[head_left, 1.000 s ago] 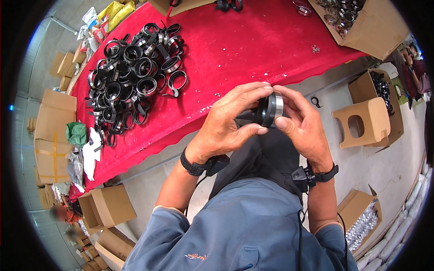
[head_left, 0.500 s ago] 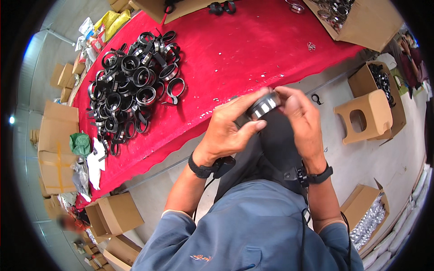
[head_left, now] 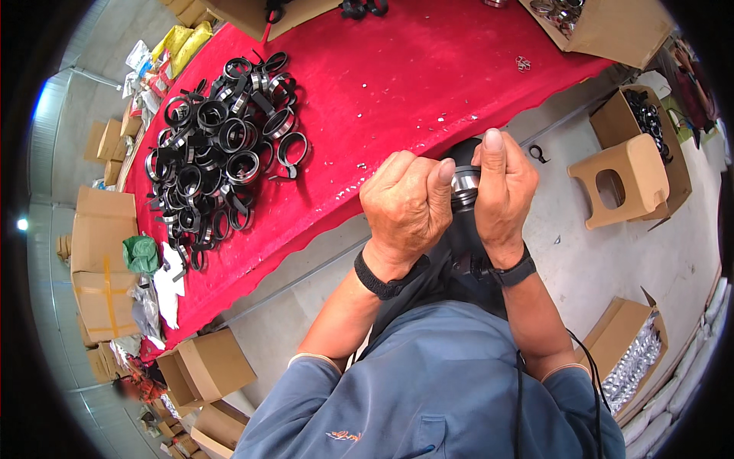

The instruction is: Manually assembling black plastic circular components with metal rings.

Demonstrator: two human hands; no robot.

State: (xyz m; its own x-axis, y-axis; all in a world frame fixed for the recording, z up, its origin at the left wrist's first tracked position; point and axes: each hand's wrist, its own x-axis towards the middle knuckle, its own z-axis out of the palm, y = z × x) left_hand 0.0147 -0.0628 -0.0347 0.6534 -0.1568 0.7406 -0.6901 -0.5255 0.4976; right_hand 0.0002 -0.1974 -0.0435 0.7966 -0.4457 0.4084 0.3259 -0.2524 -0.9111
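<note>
A black ring with a shiny silver metal band [head_left: 465,182] is held between my two hands, in front of me near the red table's edge. My left hand [head_left: 404,205] is closed, its thumb raised against the ring's left side. Wrapped round the right side is my right hand [head_left: 505,191], thumb pointing up. My fingers cover much of the ring. To the left on the red cloth lies a heap of similar black rings with silver bands [head_left: 222,145], some with protruding tabs.
An open carton of metal rings [head_left: 612,34] stands at the table's far right. Right of me are a tan plastic stool [head_left: 623,180], a carton of black parts [head_left: 680,164] and a carton of silvery pieces [head_left: 612,336]. One black ring [head_left: 538,154] lies on the floor. Empty-looking cartons [head_left: 210,363] stand lower left.
My hands have turned, from fingertips handling the ring to both closed firmly round it with thumbs up. The ring has tipped and sits slightly farther right. The view has shifted a little.
</note>
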